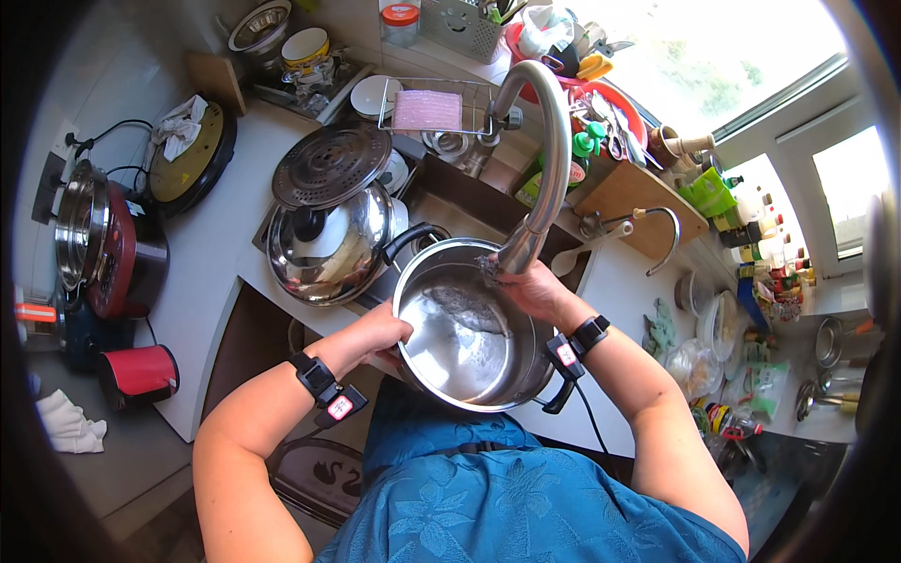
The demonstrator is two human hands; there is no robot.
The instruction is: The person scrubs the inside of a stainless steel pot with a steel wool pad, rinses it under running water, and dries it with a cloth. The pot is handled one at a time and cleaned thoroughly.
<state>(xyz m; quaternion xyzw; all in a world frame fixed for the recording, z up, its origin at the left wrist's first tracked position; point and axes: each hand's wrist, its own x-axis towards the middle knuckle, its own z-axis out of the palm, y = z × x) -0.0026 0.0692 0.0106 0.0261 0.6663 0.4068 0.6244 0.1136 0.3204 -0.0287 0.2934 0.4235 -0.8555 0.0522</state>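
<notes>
A stainless steel pot [450, 352] with black handles is tilted in front of my body, at the sink's near edge, its open mouth towards me. My left hand [373, 332] grips its left rim, thumb inside and fingers beneath. Over the far right rim, my right hand [538, 292] holds a dark steel wool scourer [487, 269]; the faucet's end partly hides the fingers. The curved metal faucet [552, 155] comes down right beside that hand. Wet, greyish marks show on the pot's inner surface.
Left of the pot stands a shiny lidded pot [331, 246] with a perforated steamer plate [331, 165] leaning on it. Behind lies the sink basin [457, 193]. A white ladle [591, 248] and a cutting board [640, 211] are at the right. A wire rack [479, 105] holds a pink sponge cloth [427, 110].
</notes>
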